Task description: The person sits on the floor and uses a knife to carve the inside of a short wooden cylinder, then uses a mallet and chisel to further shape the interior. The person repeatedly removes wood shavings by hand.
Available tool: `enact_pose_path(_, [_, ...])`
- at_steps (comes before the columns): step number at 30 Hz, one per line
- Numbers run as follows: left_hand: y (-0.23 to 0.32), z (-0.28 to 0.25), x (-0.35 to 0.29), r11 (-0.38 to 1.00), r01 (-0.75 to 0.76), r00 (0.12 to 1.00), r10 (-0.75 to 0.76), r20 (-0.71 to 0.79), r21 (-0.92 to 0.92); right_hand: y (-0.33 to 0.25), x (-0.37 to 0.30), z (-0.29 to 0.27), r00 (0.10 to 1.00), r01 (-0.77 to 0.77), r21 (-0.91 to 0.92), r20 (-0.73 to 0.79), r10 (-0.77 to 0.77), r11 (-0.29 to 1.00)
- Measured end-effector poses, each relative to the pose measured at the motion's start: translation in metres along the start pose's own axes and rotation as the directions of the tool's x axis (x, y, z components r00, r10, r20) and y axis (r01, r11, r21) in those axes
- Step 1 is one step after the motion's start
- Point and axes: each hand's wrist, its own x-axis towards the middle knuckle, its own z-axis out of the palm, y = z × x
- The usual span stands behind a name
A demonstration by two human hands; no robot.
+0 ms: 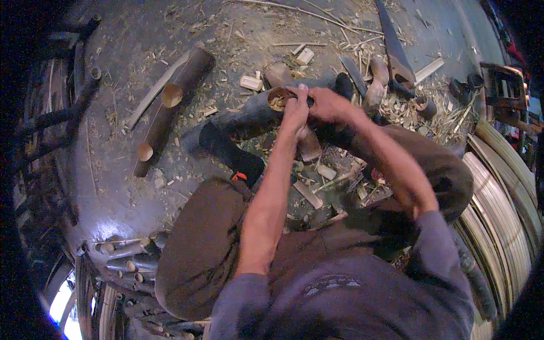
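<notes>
Between my feet lies a dark bamboo pole (243, 120) with an oval opening cut in its side; pale chips show in the opening. My left hand (297, 110) is closed right beside the opening, its thumb pointing away from me. Touching it, my right hand (331, 106) is closed with its fingers toward the opening. A small dark end of something shows between the two hands; the rest of it is hidden by my fingers. Left of them lies a second dark bamboo pole (184, 76) with two oval cut openings, and a pale strip (158, 88) rests along it.
A saw (391, 39) lies at the far right near a flat dark blade (354, 73) and a brown rounded wooden piece (377, 79). Shavings and offcuts cover the floor. Split bamboo lengths (504, 209) stack at right, cut tubes (133, 263) at lower left.
</notes>
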Motion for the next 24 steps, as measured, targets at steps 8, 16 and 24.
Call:
enact_pose_path(8, [-0.013, -0.010, 0.026, 0.999, -0.007, 0.965, 0.015, -0.262, 0.033, 0.006, 0.036, -0.013, 0.948, 0.026, 0.170, 0.309, -0.079, 0.985])
enact_pose_path(16, [0.037, -0.098, -0.051, 0.534, 0.055, 0.998, -0.030, -0.046, 0.844, -0.047, 0.036, 0.158, 0.764, 0.357, 0.646, -0.618, 0.188, 0.675])
enact_pose_path(24, [0.081, -0.144, -0.076, 0.920, -0.240, 0.856, 0.352, -0.379, 0.311, -0.119, 0.113, 0.111, 0.527, 0.424, 0.898, -0.144, 0.838, -0.113])
